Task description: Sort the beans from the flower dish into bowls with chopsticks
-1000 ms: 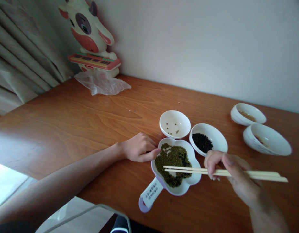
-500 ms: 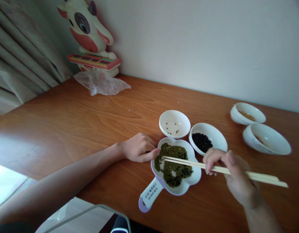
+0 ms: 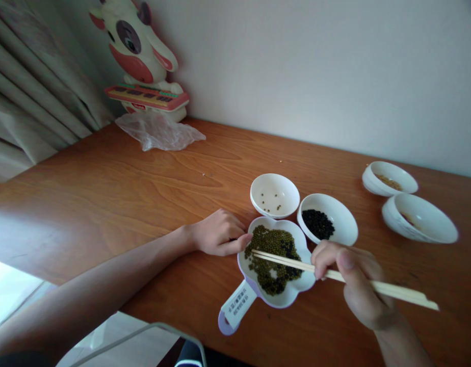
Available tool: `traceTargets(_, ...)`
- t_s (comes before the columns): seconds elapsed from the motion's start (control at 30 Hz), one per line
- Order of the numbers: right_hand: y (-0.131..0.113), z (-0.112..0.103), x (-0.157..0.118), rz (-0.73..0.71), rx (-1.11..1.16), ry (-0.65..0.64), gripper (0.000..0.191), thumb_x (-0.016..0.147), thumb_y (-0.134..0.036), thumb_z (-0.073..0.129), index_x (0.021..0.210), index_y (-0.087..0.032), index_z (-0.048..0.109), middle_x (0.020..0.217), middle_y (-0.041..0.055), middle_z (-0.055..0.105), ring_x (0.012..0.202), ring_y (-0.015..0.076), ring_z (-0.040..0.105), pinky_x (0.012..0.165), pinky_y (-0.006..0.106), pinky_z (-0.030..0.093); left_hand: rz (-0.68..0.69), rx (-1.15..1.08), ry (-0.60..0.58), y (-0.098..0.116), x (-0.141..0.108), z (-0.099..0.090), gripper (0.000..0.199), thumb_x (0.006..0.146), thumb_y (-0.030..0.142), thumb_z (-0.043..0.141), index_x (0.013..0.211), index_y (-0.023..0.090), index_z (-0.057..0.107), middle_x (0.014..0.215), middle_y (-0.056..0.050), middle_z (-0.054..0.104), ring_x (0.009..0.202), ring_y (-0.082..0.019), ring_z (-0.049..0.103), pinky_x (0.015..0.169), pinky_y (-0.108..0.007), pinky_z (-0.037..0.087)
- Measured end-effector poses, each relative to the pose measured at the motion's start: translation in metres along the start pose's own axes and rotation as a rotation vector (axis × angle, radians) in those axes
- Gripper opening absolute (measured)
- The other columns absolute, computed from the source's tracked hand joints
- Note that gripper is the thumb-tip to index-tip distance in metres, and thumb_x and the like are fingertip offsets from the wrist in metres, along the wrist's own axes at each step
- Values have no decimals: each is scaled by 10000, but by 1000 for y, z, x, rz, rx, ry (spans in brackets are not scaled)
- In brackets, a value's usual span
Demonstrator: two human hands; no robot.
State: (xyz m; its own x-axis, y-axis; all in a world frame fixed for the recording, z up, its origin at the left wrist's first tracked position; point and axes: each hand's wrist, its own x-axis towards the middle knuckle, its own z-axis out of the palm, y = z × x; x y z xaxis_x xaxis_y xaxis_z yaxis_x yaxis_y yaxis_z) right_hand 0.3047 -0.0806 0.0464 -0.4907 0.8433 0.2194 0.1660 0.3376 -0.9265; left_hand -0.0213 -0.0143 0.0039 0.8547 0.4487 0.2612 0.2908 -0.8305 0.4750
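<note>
My right hand (image 3: 358,280) grips a pair of pale wooden chopsticks (image 3: 285,261), their tips among the green beans (image 3: 271,242) in a white flower-shaped dish (image 3: 306,285) with a lilac edge and a labelled handle (image 3: 237,306). Some black beans (image 3: 291,250) are mixed in with the green ones. Whether the tips pinch a bean is too small to tell. My left hand (image 3: 220,232) has its fingers curled at the dish's left rim, the thumb over the edge. Behind the dish, one white bowl (image 3: 289,188) holds several green beans and another bowl (image 3: 344,219) holds black beans.
Two more white bowls, one with yellowish grains (image 3: 373,186) and one in front of it (image 3: 430,224), stand at the right. At the back left, a crumpled plastic bag (image 3: 162,135) lies before a cow-shaped toy keyboard (image 3: 147,97). A curtain (image 3: 36,92) hangs at far left.
My right hand has moved left and slightly toward me, and the chopstick tips have shifted a little left and down in the beans. My left hand and the dish have stayed put.
</note>
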Motion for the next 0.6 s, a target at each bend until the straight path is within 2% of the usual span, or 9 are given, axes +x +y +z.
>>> traceTargets(0.17,-7,-3,6,-14,31,122,747,1008,-740,178,732,-232,651,677,42,596,668,194,552,632,343,438,3,-5,-1,0,0,0,456,1094,286,402,656,193,487,649,-44,623,581,-133,567,564,-307,360)
traceTargets(0.27,-7,-4,7,3,-6,157,789,959,-813,147,716,-233,623,672,38,581,660,193,541,623,341,427,4,-2,-11,0,0,1,461,1098,289,390,658,193,488,653,-46,625,585,-134,566,567,-310,360)
traceTargets(0.37,1,-6,4,-11,-42,153,732,1008,-740,152,735,-231,603,702,38,568,683,193,531,652,347,424,3,7,-15,-1,0,1,459,1096,284,392,656,192,485,657,-45,627,591,-134,567,570,-310,360)
traceTargets(0.5,7,-7,-1,-4,-118,124,472,1084,-465,345,744,-229,572,688,20,540,670,170,518,653,331,396,5,5,-12,-1,1,1,443,1091,276,402,662,192,481,659,-41,625,592,-132,565,570,-307,353)
traceTargets(0.6,6,-5,-2,27,-171,101,425,1094,-374,351,805,-235,631,677,12,549,658,159,537,635,322,389,3,-2,-15,0,0,1,433,1086,272,411,666,193,481,661,-39,623,592,-133,564,568,-312,348)
